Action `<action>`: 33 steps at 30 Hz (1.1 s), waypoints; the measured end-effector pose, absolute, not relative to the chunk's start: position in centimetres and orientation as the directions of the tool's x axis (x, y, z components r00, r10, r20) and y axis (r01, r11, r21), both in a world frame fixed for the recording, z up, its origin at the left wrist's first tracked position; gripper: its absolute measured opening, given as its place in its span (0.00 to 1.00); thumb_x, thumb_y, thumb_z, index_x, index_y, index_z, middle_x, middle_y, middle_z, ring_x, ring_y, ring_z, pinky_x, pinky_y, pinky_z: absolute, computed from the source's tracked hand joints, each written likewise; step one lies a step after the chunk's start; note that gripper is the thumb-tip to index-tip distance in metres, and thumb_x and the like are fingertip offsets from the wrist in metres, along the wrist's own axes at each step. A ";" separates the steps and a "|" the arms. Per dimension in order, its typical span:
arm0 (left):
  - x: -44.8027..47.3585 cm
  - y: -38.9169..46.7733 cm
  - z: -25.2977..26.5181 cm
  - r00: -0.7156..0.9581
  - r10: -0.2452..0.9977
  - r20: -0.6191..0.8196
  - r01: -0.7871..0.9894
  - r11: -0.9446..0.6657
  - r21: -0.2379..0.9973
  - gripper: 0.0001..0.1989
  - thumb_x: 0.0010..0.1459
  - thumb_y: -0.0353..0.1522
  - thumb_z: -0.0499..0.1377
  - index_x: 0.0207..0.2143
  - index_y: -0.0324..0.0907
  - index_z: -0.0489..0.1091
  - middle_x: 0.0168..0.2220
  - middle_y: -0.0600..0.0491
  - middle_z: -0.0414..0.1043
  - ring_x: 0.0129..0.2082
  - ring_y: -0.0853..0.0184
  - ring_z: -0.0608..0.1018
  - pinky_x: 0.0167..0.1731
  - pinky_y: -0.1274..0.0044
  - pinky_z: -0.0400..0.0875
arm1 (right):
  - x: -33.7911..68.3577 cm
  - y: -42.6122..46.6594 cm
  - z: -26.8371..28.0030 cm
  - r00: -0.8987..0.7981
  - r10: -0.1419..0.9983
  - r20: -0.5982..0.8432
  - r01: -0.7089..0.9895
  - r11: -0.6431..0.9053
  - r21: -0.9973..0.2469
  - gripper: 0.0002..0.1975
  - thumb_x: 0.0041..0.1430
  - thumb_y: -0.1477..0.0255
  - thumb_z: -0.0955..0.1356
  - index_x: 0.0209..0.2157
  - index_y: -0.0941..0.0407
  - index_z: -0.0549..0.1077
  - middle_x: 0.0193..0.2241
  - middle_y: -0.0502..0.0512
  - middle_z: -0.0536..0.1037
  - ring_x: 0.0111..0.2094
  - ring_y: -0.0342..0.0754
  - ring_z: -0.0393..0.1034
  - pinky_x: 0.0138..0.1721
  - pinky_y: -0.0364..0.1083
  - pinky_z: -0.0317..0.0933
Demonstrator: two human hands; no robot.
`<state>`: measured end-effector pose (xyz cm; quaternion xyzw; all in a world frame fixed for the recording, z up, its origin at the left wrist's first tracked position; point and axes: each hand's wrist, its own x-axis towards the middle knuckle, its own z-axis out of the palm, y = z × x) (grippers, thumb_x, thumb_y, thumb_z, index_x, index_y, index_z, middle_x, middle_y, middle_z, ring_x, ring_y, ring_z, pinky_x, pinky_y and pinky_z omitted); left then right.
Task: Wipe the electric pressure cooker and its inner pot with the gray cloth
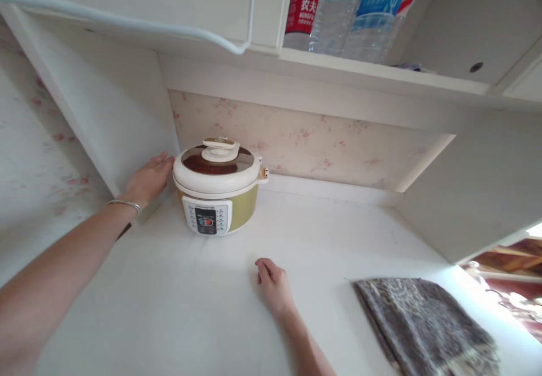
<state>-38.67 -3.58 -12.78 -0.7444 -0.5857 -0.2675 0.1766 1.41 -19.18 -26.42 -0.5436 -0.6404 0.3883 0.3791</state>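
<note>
A white and olive-green electric pressure cooker (244, 211), with a brown-topped lid and a front control panel, stands at the back left of the white counter (322, 246). My left hand (149, 179), a bracelet on its wrist, is at the cooker's left side. Its fingers are stretched out and seem to touch the lid's edge; part of the contact is hidden. In front of the cooker and to its right, my right hand (273, 285) lies on or just over the counter. Its fingers are curled into a loose fist, and nothing shows in them.
A folded grey-brown patterned cloth (423, 325) lies at the front right. Overhead, a shelf (381, 70) holds several plastic bottles (372, 20). A white cabinet door (190, 3) hangs at upper left. Side panels (122, 105) bound the counter on both sides.
</note>
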 end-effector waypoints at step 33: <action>-16.1 -6.1 -19.5 0.540 0.773 0.334 0.819 -0.391 -0.420 0.30 0.55 0.19 0.45 0.60 0.35 0.64 0.61 0.44 0.63 0.64 0.62 0.60 0.66 0.65 0.46 | 0.9 -20.9 -25.4 -0.236 0.963 0.126 0.568 0.242 -0.787 0.17 0.65 0.68 0.58 0.34 0.54 0.76 0.27 0.53 0.78 0.30 0.45 0.70 0.33 0.42 0.56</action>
